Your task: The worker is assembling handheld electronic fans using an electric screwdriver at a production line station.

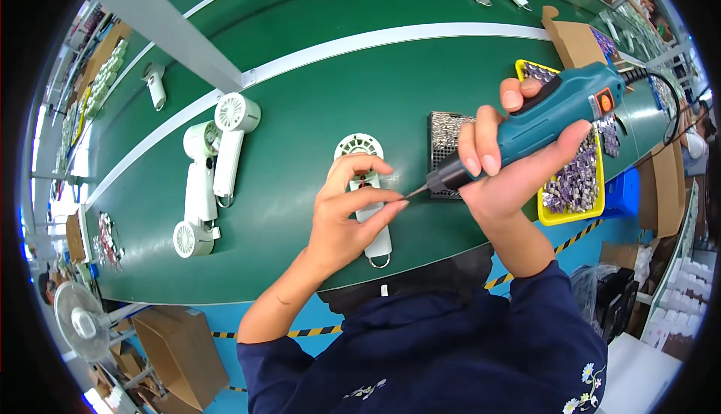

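My right hand (505,192) is wrapped round a teal electric screwdriver (559,114). Its thin bit points down and left, and reaches the fingertips of my left hand (334,222). The left thumb and forefinger are pinched together at the bit's tip; whatever is between them is too small to make out. Under and behind the left hand lies a white handheld fan (379,243) with its round head away from me and a wire loop at its near end. Part of its handle looks uncovered, with small inner parts showing, though my fingers hide much of it.
A black tray of small metal screws (449,125) sits beside the screwdriver's tip. Right of it, a yellow bin (572,219) holds many small purple-and-silver parts. Several white fans (237,114) lie on the green table (300,99) at left. A metal post (173,31) rises at the far left.
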`<control>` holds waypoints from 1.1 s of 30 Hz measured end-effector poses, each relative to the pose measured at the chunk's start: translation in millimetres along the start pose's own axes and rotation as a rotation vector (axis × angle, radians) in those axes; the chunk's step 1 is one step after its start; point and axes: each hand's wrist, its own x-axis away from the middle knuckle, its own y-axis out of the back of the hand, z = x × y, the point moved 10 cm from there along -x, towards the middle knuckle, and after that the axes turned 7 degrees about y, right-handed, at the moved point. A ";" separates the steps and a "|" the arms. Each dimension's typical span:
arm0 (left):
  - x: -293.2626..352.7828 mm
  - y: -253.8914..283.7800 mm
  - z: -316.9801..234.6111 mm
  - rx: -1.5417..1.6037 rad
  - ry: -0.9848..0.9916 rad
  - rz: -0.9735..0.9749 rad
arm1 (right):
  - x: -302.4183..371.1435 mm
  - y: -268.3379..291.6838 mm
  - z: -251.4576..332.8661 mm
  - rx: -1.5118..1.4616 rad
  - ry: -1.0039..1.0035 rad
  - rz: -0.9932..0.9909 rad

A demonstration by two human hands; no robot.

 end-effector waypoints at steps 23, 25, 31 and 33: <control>-22.1 4.0 34.0 -0.191 0.063 -0.037 | 6.3 -41.7 -56.4 0.440 -0.035 0.321; -21.1 3.6 38.9 -0.106 0.089 -0.039 | 5.9 -43.3 -57.7 0.447 -0.011 0.321; -20.6 5.5 34.6 -0.163 0.031 -0.101 | 12.1 -37.2 -75.7 0.458 -0.029 0.412; -21.1 5.7 38.4 -0.123 0.052 -0.097 | 13.1 -35.8 -80.6 0.454 -0.032 0.409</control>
